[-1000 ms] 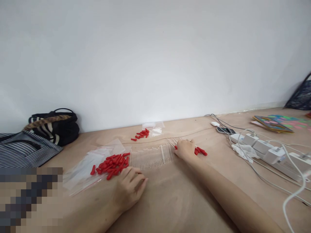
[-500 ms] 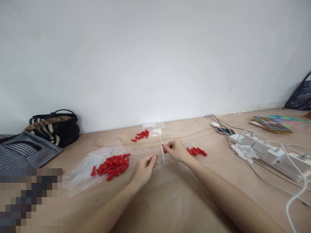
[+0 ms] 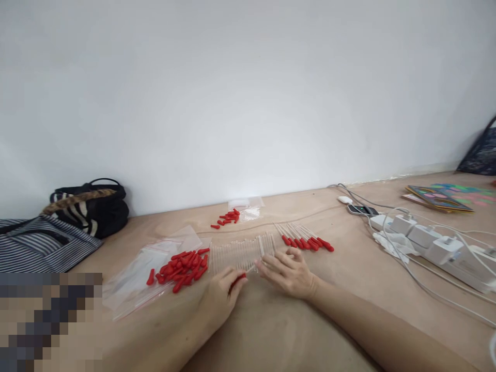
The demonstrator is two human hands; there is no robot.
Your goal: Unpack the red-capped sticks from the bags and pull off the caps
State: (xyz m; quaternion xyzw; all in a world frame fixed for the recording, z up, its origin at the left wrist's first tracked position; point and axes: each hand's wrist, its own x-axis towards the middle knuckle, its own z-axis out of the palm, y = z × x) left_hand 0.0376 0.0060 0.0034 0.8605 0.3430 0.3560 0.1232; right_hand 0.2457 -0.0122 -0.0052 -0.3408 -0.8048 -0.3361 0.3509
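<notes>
My left hand (image 3: 223, 294) is curled round a red cap (image 3: 237, 281) near the front edge of a row of clear thin tubes (image 3: 242, 252) on the brown table. My right hand (image 3: 289, 273) sits just to its right, fingers pinched on the end of one clear tube (image 3: 257, 265) that points toward the red cap. A loose pile of red caps (image 3: 181, 267) lies left of the tubes. Behind my right hand lies a short row of tubes with red caps fitted (image 3: 304, 237).
Clear zip bags (image 3: 149, 258) lie under and beside the cap pile. A smaller cap heap (image 3: 227, 217) sits by the wall. Striped bags (image 3: 58, 222) stand far left. Power strips with chargers and cables (image 3: 430, 243), a phone (image 3: 360, 209) and coloured books (image 3: 442, 196) occupy the right.
Both hands have come back toward me from the tube row. My left hand now holds a red cap; my right hand has drawn a clear tube out to meet it.
</notes>
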